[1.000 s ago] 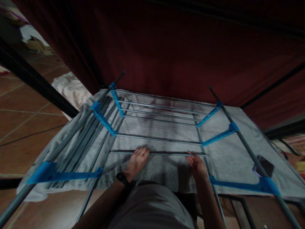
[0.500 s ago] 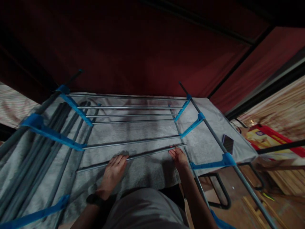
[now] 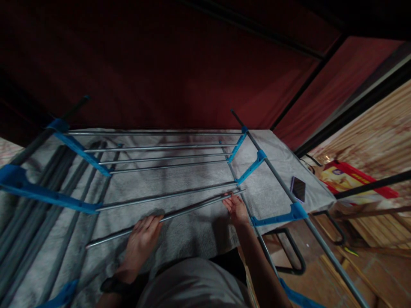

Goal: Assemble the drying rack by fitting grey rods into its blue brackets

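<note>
A loose grey metal tube (image 3: 189,208) runs slantwise across the near part of a rack frame, its left end lower than its right. My left hand (image 3: 144,236) is closed over it left of the middle, wearing a dark wristband. Close to its right end, my right hand (image 3: 236,208) pinches the tube between thumb and fingers. Just beyond lies a fixed tube (image 3: 173,196) joining the blue plastic brackets on both sides. Several more crossbars sit farther back, between the left bracket (image 3: 81,147) and the right bracket (image 3: 238,147).
Several thick grey tubes (image 3: 35,211) lie along the left on a grey fleece cover (image 3: 189,182). A phone (image 3: 298,189) rests at the right, near a red and yellow box (image 3: 349,179). Dark red fabric (image 3: 154,68) hangs behind. A black metal loop (image 3: 297,252) stands below the right edge.
The view has shifted, so the rack appears farther left. The tube is tilted more, its left end lower in view, with both hands still on it.
</note>
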`<state>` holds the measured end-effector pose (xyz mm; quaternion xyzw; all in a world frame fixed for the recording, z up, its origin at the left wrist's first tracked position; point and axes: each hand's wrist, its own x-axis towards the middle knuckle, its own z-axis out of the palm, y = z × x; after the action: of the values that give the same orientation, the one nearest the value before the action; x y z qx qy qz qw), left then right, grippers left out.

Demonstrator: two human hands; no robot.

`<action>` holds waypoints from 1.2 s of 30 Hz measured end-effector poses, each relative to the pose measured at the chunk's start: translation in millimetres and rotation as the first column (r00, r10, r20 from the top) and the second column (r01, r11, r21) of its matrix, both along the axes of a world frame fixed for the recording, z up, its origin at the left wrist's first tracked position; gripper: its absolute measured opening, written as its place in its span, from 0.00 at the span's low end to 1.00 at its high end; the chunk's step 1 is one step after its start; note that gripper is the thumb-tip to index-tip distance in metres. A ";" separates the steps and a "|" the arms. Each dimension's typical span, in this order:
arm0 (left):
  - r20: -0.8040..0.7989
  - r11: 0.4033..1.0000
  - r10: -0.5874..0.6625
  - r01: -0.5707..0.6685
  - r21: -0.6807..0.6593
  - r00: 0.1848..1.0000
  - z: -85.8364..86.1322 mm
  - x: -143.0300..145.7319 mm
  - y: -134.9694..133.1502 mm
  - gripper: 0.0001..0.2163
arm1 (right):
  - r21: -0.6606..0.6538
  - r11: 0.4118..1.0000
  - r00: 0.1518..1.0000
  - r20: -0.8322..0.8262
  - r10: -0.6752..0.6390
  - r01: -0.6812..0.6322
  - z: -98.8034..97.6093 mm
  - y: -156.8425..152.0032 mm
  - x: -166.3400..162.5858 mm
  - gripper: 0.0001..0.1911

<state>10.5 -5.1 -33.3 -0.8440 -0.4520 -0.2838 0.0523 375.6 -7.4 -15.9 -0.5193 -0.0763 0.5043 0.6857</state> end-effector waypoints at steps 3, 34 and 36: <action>0.001 1.000 -0.001 0.001 -0.007 1.000 1.4 -0.6 0.1 0.11 | 0.020 1.000 1.000 -0.002 0.007 -0.007 6.9 5.2 -0.3 0.12; 0.037 0.998 0.044 -0.043 -0.046 0.998 5.7 -3.6 0.3 0.12 | 0.088 0.996 1.000 -0.030 0.002 0.000 40.0 32.0 -8.7 0.13; 0.041 0.998 0.050 -0.048 -0.042 0.998 5.2 -3.9 -0.1 0.11 | 0.098 0.995 0.999 -0.035 0.005 -0.002 39.3 30.5 -8.4 0.13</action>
<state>6.6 -5.2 -28.1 -0.8274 -0.4794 -0.2907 0.0322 367.2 23.1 23.5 -0.4760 -0.0895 0.5102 0.7107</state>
